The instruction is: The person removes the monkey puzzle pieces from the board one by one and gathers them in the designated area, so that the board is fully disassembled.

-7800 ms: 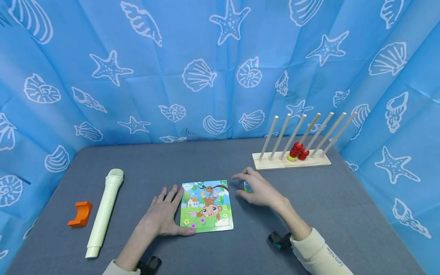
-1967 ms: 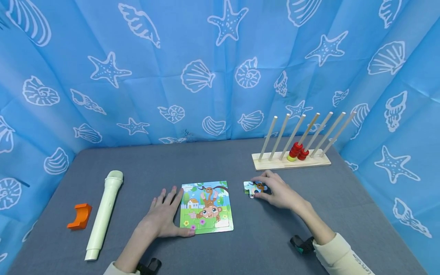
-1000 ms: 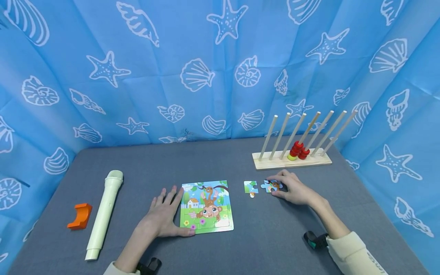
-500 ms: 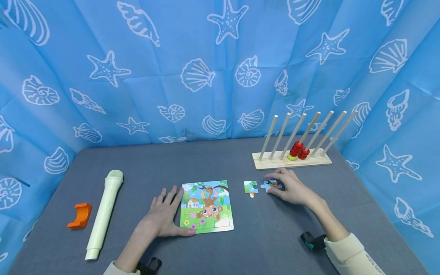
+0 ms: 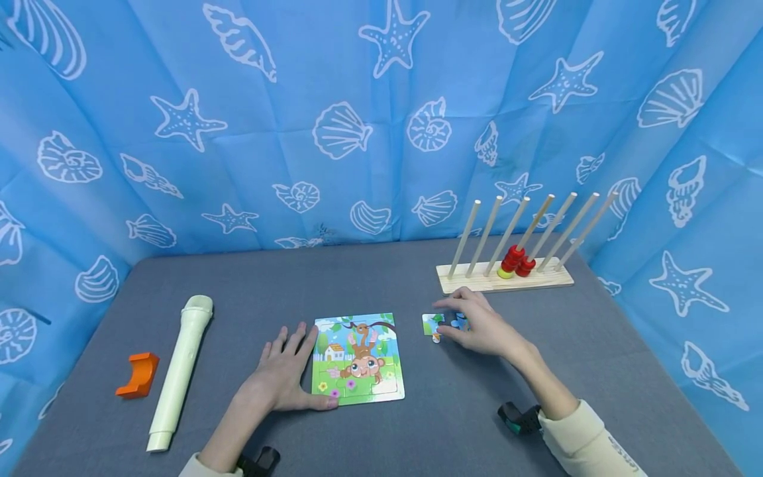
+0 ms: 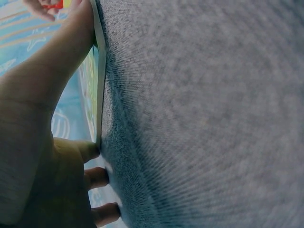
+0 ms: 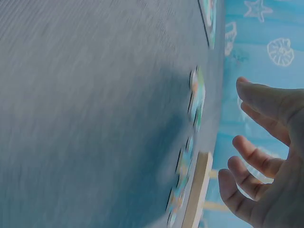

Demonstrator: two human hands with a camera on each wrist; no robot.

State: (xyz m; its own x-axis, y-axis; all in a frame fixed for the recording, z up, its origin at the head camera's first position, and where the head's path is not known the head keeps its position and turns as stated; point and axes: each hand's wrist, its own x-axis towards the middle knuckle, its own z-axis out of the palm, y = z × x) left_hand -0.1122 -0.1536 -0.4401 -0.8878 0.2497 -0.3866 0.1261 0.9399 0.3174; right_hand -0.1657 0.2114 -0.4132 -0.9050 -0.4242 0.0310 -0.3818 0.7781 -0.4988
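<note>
My left hand (image 5: pixel 277 377) lies with fingers spread at the left side of a square jigsaw puzzle (image 5: pixel 357 358) showing an upside-down monkey. Its thumb touches the bottom edge; the left wrist view shows the fingers against the board's rim (image 6: pixel 100 90). My right hand (image 5: pixel 479 324) hovers over two loose jigsaw pieces right of the puzzle, thumb and fingers apart with nothing between them. The left piece (image 5: pixel 430 324) is green and blue; the right piece (image 5: pixel 461 322) is partly hidden under the hand. Both pieces lie flat on the cloth below the fingertips in the right wrist view.
A wooden peg stand (image 5: pixel 471 281) with red and yellow rings (image 5: pixel 512 258) stands behind my right hand. At left lie a pale green toy microphone (image 5: pixel 181 371) and an orange curved block (image 5: pixel 139 375). A blue shell-print curtain (image 5: pixel 250 165) borders the grey table.
Over the last seconds my right hand slid one jigsaw piece rightward, apart from the other. Since half a second ago it let go and moved left above both. The left hand stays put.
</note>
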